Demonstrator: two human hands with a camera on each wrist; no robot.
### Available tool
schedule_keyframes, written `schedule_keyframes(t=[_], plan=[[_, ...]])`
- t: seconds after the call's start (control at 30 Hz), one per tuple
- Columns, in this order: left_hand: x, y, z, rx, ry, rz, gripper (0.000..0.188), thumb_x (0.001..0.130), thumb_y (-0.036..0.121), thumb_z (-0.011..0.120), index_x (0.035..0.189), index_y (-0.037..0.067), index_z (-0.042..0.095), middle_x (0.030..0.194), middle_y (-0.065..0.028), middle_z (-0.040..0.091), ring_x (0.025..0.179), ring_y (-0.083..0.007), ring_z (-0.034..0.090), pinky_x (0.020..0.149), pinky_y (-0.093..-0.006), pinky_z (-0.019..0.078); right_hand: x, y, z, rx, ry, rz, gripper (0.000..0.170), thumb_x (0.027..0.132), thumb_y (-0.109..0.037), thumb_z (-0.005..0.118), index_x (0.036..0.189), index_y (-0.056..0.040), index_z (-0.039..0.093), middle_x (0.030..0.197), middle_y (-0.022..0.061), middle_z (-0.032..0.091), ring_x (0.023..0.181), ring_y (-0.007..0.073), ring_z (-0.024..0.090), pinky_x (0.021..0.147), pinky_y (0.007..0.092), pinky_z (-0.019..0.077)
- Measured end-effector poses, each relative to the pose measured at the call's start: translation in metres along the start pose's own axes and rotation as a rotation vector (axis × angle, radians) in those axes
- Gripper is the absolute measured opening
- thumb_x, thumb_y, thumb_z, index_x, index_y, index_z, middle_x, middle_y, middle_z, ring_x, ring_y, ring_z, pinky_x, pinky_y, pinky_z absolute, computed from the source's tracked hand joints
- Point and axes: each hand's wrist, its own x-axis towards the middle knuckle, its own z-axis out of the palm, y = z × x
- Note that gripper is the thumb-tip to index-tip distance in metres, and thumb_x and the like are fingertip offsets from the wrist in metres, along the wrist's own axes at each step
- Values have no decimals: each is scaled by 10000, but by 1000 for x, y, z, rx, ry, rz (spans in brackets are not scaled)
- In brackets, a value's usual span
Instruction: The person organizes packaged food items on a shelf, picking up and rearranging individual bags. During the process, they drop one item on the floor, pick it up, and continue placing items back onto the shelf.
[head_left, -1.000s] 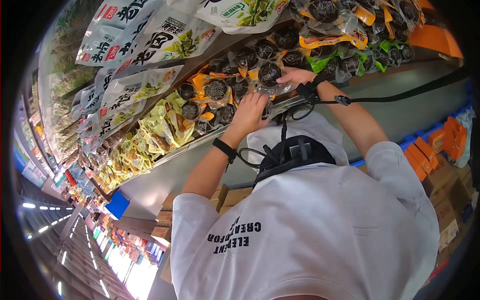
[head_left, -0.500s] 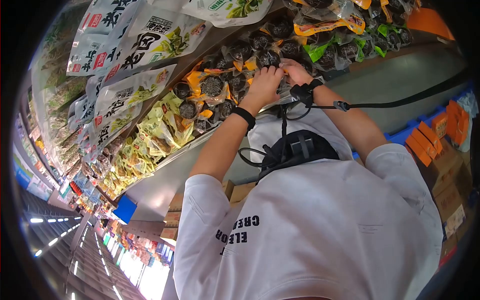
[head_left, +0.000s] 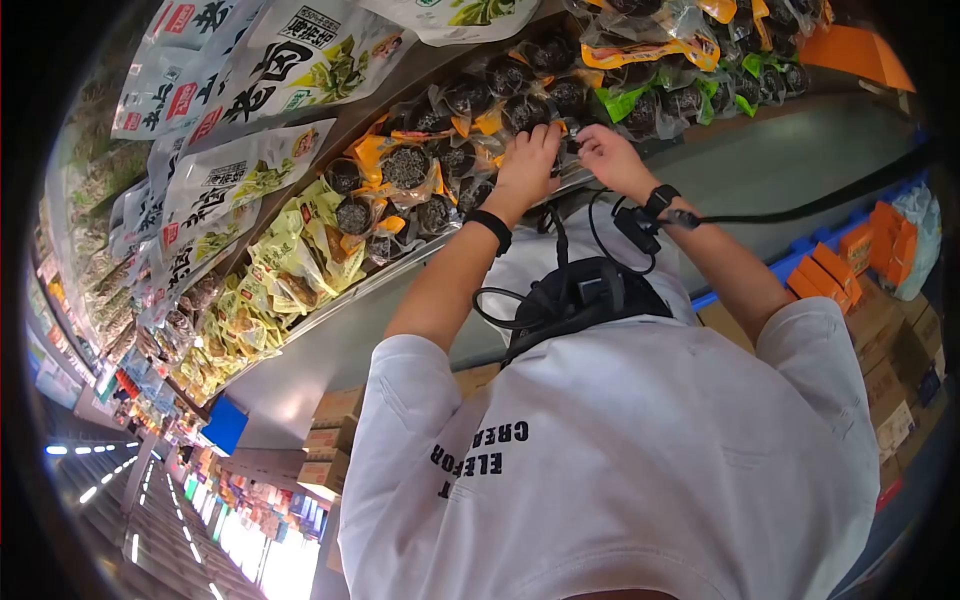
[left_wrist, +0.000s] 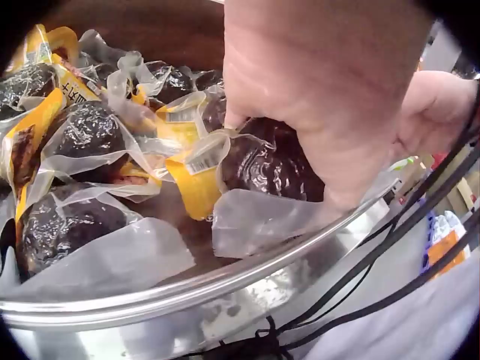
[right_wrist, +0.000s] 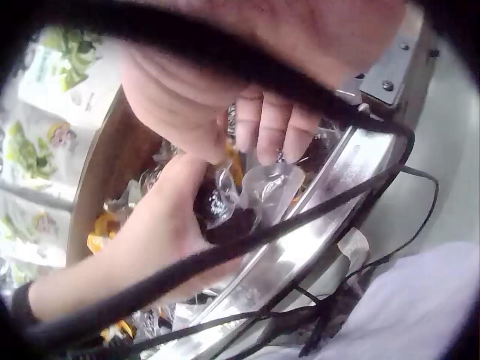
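Observation:
My left hand (head_left: 526, 172) grips a vacuum-packed dark round food (left_wrist: 274, 169) at the metal shelf edge (left_wrist: 202, 283). In the left wrist view its thumb and palm curl over the glossy dark ball, and a clear plastic flap sticks out below. Just beside it, my right hand (head_left: 613, 162) hovers with loosely bent fingers and nothing plainly held. The right wrist view has its fingertips (right_wrist: 271, 146) right over the clear flap of the pack. More packs of the same kind (head_left: 405, 168), some with orange labels, lie on the shelf around both hands.
Yellow-green snack packets (head_left: 300, 260) fill the shelf to the left. White pouches (head_left: 300, 60) with green pictures stand behind. Packs with green labels (head_left: 640, 108) lie to the right. Black cables (right_wrist: 300, 217) run from the wrists to a black waist pouch (head_left: 570, 300). Cartons (head_left: 330, 440) stand below.
My left hand has moved right along the shelf edge to the pack beside my right hand. Within the last half second, my right hand has drawn back slightly from it.

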Motion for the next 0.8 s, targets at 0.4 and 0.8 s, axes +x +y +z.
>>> schedule_keyframes(t=[0.4, 0.8], plan=[[8, -1, 14, -31, 9, -76, 830, 613, 316, 810, 1286, 4, 437, 1089, -134, 569, 1043, -340, 549, 897, -443, 449, 10, -32, -3, -497, -268, -325, 1023, 655, -139, 759, 1490, -78, 171, 1418, 228, 396, 1201, 393, 496, 979, 407, 434], [-7, -12, 8, -278, 156, 25, 804, 651, 351, 797, 1303, 51, 435, 1244, -179, 474, 1124, -390, 505, 961, -456, 422, 43, -17, -9, -543, -360, -287, 526, 701, -133, 705, 1177, 5, 526, 1039, 234, 627, 1012, 398, 588, 839, 434, 473]])
